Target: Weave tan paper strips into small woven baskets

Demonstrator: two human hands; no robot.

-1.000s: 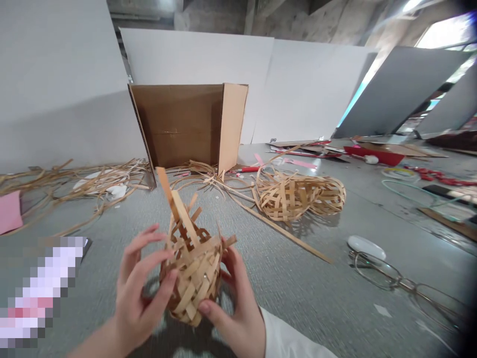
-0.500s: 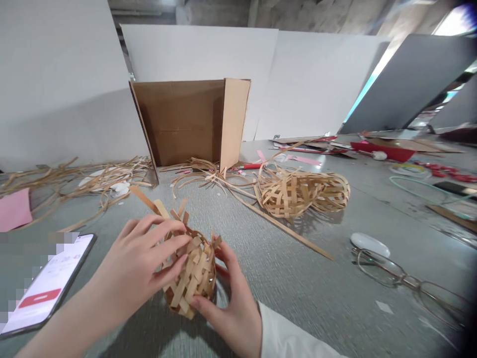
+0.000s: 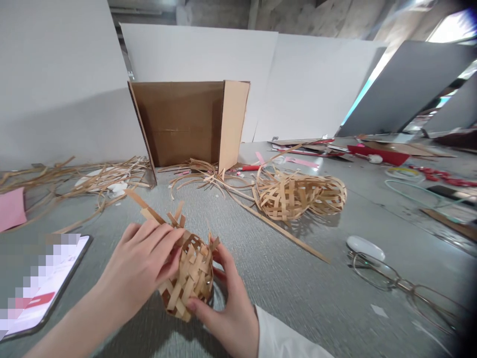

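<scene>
A small woven basket (image 3: 192,281) of tan flat strips is between my hands, low in the middle of the view. Loose strip ends stick up from its far rim. My left hand (image 3: 143,261) bends its fingers together over the basket's upper left side, closed on the weave or a strip there; the fingertips are partly hidden. From the right, my right hand (image 3: 229,298) grips the basket, thumb on the near face and fingers behind the right edge. A long strip (image 3: 139,201) juts out up and left beyond my left hand.
A larger woven piece (image 3: 298,196) lies right of centre, with loose strips around it. An upright cardboard box (image 3: 179,124) stands at the back. A phone (image 3: 61,286) lies at left, eyeglasses (image 3: 404,284) and a white oval case (image 3: 365,247) at right. Strips (image 3: 122,174) are heaped back left.
My left fingers, spread over the weave before, have drawn together and curled at the basket's upper left. My right hand keeps its hold. The view has shifted slightly.
</scene>
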